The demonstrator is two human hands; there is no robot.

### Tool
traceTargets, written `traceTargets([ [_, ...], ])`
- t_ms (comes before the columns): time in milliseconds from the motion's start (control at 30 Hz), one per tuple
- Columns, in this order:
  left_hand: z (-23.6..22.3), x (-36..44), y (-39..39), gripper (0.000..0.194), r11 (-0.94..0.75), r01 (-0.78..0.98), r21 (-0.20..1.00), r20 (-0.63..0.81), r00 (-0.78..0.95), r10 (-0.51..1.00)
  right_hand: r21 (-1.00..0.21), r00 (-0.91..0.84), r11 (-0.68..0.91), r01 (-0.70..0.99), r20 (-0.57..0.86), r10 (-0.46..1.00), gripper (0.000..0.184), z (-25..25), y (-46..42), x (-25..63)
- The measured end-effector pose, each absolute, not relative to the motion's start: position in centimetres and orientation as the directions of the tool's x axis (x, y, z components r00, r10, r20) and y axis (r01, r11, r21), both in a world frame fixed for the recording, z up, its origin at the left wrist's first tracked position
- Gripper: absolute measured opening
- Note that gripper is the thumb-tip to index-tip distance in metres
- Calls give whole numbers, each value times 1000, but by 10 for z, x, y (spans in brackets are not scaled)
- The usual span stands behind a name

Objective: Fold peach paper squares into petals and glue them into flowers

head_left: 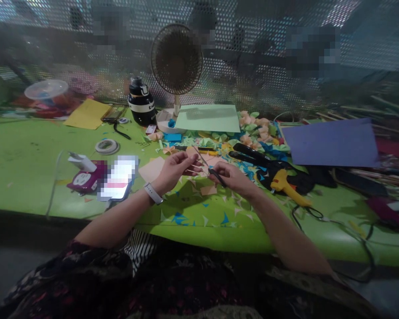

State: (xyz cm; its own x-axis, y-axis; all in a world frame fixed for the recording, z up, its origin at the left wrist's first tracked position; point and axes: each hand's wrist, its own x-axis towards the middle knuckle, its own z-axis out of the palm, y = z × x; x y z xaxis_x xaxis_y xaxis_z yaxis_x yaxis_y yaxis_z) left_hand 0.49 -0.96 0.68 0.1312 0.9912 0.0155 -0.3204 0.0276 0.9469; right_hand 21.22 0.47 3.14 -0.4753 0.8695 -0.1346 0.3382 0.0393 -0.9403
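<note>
My right hand (228, 176) is closed around a small pair of scissors (218, 177) with dark handles. Its thin blades point up and left, toward the fingertips of my left hand (177, 170). That left hand is closed in a pinch, thumb against fingers; whatever lies between them is too small to make out. Under both hands are peach paper pieces, among them a small rectangle (208, 190) and a larger sheet (152, 169) left of my fingers. Blue, green and peach paper scraps (224, 218) are scattered on the green tabletop (173, 232).
A fan (177, 60) and a black bottle (141, 104) stand at the back. Tape (107, 146), a phone (119, 178) and a maroon device (86, 179) lie left. Paper flowers (257, 128), a black flat iron (249, 155), a yellow glue gun (287, 186) and purple paper (332, 142) lie right.
</note>
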Motion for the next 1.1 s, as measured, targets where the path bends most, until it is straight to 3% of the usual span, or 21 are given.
traceTargets([
  [567, 6, 3, -8, 39, 37, -376, 926, 9, 120, 993, -935, -461, 64, 350, -112, 881, 54, 31, 5, 214],
  [1100, 6, 2, -6, 41, 34, -310, 950, 7, 132, 991, -938, -460, 84, 336, -86, 884, 54, 32, 6, 215],
])
